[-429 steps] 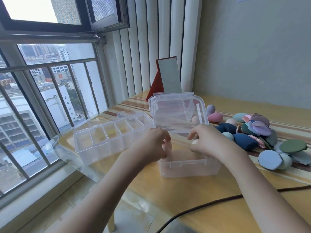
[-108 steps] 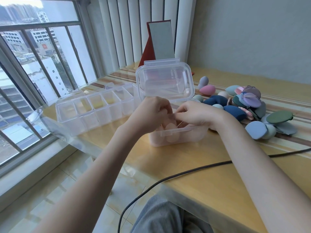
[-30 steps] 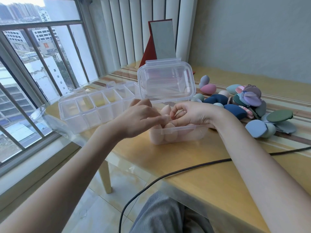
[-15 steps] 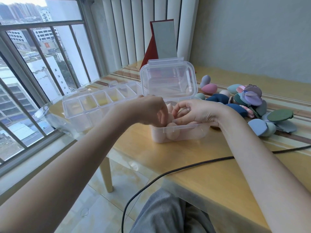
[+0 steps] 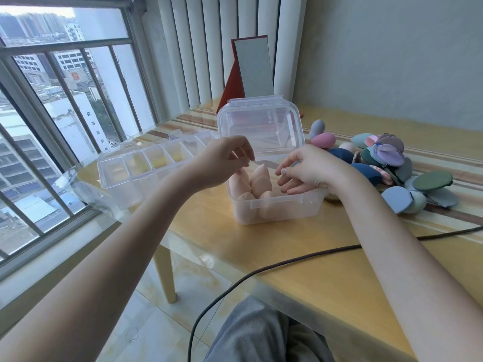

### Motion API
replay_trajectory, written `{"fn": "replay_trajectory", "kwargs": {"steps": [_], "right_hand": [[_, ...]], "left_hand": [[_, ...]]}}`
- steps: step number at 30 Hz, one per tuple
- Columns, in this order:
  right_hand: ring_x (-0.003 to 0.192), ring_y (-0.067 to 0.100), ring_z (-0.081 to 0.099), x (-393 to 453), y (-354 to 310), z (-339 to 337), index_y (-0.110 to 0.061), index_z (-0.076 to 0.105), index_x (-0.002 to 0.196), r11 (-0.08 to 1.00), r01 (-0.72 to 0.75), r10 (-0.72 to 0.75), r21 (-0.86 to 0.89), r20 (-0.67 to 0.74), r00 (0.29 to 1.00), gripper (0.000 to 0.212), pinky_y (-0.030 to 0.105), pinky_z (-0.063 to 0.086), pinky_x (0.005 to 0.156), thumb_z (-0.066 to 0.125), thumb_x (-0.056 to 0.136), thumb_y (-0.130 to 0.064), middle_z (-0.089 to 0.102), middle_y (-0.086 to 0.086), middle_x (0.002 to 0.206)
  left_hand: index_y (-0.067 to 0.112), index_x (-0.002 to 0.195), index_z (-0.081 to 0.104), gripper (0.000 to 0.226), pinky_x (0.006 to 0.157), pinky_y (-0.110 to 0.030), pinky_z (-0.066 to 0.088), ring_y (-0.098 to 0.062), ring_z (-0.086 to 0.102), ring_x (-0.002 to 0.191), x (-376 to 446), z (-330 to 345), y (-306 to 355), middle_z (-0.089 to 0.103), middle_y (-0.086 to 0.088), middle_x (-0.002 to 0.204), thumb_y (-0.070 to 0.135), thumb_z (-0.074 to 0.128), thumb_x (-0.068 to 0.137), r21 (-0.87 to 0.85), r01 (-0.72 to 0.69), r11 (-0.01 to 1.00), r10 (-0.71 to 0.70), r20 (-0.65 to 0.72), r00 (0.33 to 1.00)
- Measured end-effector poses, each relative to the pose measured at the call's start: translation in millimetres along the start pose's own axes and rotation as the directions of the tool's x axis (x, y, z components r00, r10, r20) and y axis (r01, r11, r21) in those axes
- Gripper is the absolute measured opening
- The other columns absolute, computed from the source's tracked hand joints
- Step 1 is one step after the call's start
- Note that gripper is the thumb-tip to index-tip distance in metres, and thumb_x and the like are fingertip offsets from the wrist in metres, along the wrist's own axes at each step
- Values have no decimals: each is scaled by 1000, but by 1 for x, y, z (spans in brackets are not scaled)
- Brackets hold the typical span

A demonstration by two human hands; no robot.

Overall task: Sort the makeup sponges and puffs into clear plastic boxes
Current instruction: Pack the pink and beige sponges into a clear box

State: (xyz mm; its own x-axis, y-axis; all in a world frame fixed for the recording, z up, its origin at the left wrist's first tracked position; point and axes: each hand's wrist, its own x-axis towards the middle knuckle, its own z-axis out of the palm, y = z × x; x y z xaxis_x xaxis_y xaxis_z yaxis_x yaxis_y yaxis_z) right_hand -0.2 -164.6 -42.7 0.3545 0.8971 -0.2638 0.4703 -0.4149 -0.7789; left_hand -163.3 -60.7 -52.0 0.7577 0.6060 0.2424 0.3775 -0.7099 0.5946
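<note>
left hand point(image 5: 226, 160) and right hand point(image 5: 304, 170) hover empty, fingers loosely curled, above the open clear box point(image 5: 277, 206) holding peach sponges point(image 5: 257, 182) on the tabletop point(image 5: 300, 257)

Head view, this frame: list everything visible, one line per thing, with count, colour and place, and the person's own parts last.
Box: one, clear, lid up, table centre.
Sponges: at least four, peach, upright in the box's left part.
Tray: one, clear, divided, left of the box; contents unclear.
Pile: many sponges and puffs, blue, teal, pink, lilac, green, right of the box.
Mirror: one, red-backed, standing behind the box.
Cable: one, black, across the table's near edge.
Table: one, wooden.
Window: barred, at left.
Blinds: white, vertical, behind the mirror.
Left hand: over the box's left side, fingers pinched; anything held is not discernible.
Right hand: over the box's right side, fingers loosely curled, seemingly empty.
Knee: grey trousers, bottom centre.
</note>
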Motion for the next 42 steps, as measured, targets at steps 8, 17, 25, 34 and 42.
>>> {"fn": "replay_trajectory", "kwargs": {"steps": [8,17,25,34,42], "right_hand": [[65,19,61,14,-1,-3,6,63,111,983,-22,38,184,-83,996,22,29,56,68,51,93,4,62,10,77],[58,3,56,5,24,-49,-17,73,86,968,249,-211,14,-487,847,29,13,41,51,49,94,-2,73,3,85],[56,8,51,-17,78,-86,-9,64,87,993,105,-69,47,-489,870,22,6,34,35,49,94,5,62,7,73],[48,8,59,-24,121,-95,-3,65,83,966,192,-68,173,-548,834,32,14,46,46,39,88,15,64,9,67],[76,16,62,15,115,-135,-14,70,80,970,178,-235,-164,-812,535,35,23,45,70,40,82,5,70,1,78]], "left_hand": [[18,91,60,16,70,-16,49,-9,61,84,-1,3,4,61,12,87,4,53,90,28,-28,999,30,-71,997],[19,93,59,20,68,-5,46,-5,57,83,12,14,53,61,7,93,0,50,92,75,-151,986,156,-57,986],[6,102,61,39,85,-19,43,-16,57,93,24,90,126,63,-8,103,-16,36,81,-10,-296,955,296,-35,955],[2,97,51,23,71,-40,41,-36,50,90,53,190,142,55,-18,100,-6,40,78,26,-81,996,85,-224,971],[10,103,56,33,98,-43,40,-30,49,110,83,225,121,61,-8,109,21,50,72,147,28,989,50,-506,861]]}}
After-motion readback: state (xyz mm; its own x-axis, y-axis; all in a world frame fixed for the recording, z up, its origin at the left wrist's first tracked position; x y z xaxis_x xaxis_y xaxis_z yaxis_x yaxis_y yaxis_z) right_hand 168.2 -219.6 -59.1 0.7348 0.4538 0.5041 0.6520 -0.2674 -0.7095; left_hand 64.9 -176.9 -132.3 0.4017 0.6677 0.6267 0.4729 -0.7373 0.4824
